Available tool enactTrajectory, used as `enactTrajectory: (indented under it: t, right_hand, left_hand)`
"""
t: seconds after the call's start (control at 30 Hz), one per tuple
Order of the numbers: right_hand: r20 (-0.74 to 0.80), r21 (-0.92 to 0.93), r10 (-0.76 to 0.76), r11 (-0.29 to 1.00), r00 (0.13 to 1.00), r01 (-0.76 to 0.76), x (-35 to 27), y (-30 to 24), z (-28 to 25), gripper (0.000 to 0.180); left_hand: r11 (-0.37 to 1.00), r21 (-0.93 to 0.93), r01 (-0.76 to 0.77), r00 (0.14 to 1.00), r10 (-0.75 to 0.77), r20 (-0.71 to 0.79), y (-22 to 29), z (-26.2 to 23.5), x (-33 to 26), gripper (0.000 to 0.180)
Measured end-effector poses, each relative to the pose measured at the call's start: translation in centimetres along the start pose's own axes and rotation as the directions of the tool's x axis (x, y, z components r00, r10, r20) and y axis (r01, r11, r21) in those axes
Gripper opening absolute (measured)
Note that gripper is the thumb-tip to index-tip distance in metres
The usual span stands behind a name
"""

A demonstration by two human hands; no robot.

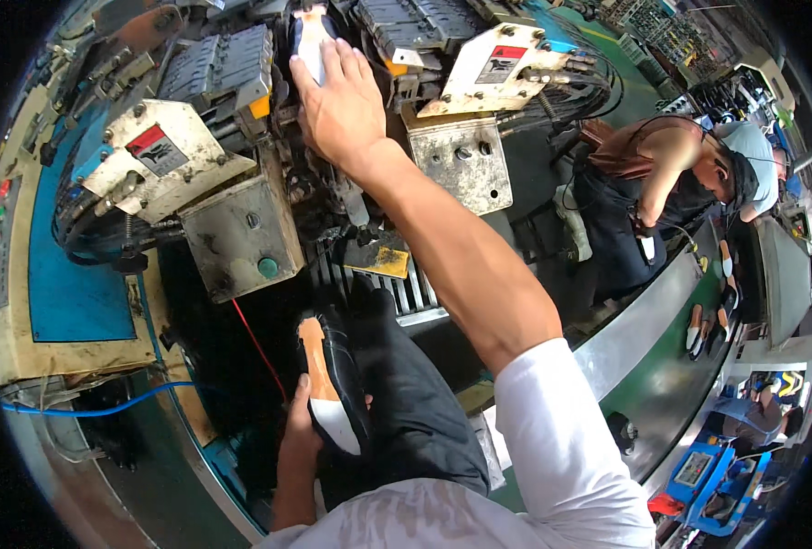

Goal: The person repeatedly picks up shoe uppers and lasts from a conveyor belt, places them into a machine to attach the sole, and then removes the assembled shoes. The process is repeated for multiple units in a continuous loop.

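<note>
Low in front of me, my left hand is closed around a black shoe, its underside turned up. That underside is tan toward the far end and white toward the near end. My right arm stretches forward to the machine. There a second dark shoe, with the same tan and white underside, sits between the machine's two side units. My right hand rests on its white part, fingers straight and thumb apart. The palm side is hidden.
A blue and cream cabinet with lit buttons stands at left, a blue hose below it. To the right, a person bends beside a green conveyor carrying several shoes. A blue crate-like frame is at lower right.
</note>
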State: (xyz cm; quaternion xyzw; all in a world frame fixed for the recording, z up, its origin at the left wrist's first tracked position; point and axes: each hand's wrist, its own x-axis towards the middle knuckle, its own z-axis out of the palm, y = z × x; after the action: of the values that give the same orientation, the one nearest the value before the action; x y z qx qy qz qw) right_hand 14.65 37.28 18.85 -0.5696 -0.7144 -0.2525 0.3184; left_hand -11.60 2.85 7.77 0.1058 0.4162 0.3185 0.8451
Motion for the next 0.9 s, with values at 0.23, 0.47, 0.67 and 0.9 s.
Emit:
enactTrajectory:
  t: [0.23,0.47,0.67,0.9]
  right_hand:
    - [0.055,0.063,0.001,0.998,0.999,-0.004,1.8,0.4,-1.5,0.049]
    - [-0.016,0.003,-0.135,0.991,0.991,0.135,1.5,2.2,-2.4,0.066]
    - [0.206,0.441,-0.056,0.896,0.977,-0.042,-15.9,-5.3,-6.2,0.05]
    - [0.633,0.362,-0.127,0.92,0.764,-0.147,-41.3,-10.1,-7.1,0.049]
  left_hand:
    - [0.993,-0.084,0.088,0.996,-0.085,0.038,1.1,1.0,2.8,0.076]
    - [0.976,-0.21,-0.062,0.998,0.06,-0.015,1.4,-1.6,-2.1,0.068]
    - [0.959,0.041,-0.28,0.897,0.277,-0.346,1.1,-10.6,-13.5,0.061]
    - [0.859,0.106,-0.501,0.414,0.346,-0.842,-8.6,-26.1,-29.1,0.083]
